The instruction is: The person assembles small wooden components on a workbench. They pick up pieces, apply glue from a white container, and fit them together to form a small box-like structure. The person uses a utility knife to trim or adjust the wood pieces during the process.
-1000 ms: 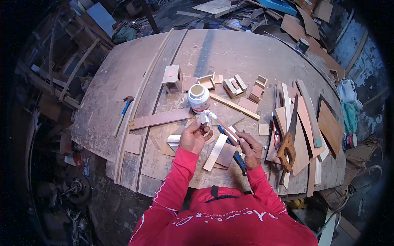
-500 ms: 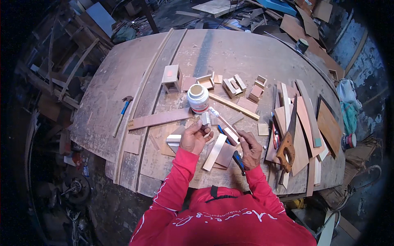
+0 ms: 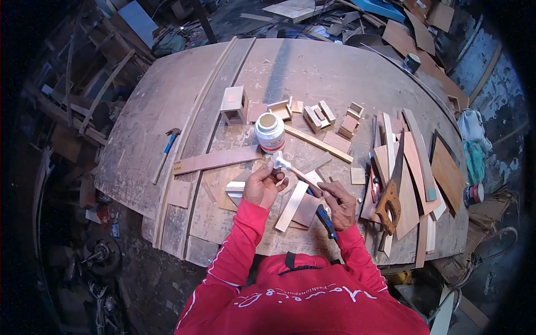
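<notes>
My left hand [image 3: 262, 188] holds up a small piece [image 3: 281, 163] smeared white, just below an open white glue jar [image 3: 269, 132]. My right hand [image 3: 340, 204] pinches a thin stick [image 3: 306, 182] whose tip reaches toward the white piece. Both hands hover over pale wooden strips [image 3: 292, 205] lying on the round wooden worktable [image 3: 167, 106]. A blue-handled tool [image 3: 326, 223] lies under my right wrist.
A handsaw [image 3: 389, 195] rests on a pile of boards at the right. Small wooden boxes and blocks [image 3: 234, 105] sit behind the jar. A long plank [image 3: 215, 161] and a blue-handled hammer [image 3: 166, 153] lie to the left. Scrap wood and clutter surround the table.
My left hand has lifted the white-smeared piece slightly toward the jar, and the stick in my right hand has followed it. Nothing else has moved.
</notes>
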Available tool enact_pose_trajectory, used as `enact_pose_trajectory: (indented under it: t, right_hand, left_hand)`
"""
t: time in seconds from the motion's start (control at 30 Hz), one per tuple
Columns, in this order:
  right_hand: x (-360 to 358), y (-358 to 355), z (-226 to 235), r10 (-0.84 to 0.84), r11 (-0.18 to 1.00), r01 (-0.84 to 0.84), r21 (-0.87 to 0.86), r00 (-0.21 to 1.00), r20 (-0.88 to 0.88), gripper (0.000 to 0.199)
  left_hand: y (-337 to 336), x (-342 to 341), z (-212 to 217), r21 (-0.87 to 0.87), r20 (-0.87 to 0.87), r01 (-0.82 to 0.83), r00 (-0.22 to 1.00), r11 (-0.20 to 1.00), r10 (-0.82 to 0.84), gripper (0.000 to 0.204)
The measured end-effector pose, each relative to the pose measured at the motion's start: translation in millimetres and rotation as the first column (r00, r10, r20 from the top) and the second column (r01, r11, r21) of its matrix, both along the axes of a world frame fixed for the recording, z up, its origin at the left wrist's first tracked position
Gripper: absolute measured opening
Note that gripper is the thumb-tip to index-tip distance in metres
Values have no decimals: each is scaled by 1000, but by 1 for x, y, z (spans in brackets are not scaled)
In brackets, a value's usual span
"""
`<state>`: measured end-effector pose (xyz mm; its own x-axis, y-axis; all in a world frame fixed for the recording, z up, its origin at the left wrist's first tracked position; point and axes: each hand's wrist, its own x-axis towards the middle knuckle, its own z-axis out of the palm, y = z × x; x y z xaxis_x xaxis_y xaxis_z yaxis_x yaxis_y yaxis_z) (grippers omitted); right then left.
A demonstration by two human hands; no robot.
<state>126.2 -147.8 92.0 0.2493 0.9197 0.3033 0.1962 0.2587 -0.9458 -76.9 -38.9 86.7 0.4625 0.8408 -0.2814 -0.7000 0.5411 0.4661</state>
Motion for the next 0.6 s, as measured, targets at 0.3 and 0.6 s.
enact_pose_trajectory:
  t: [0.3,0.6]
  right_hand:
    - [3,4,-3,71,989,-82,-121,993,-92,21]
    - [13,76,20,-152,988,157,9,942,300,15]
  left_hand:
    - [-1,-8,-1,-2,-90,-73,993,997,73,17]
    - [-2,-30,-25,495,-648,-202,562,845,514,13]
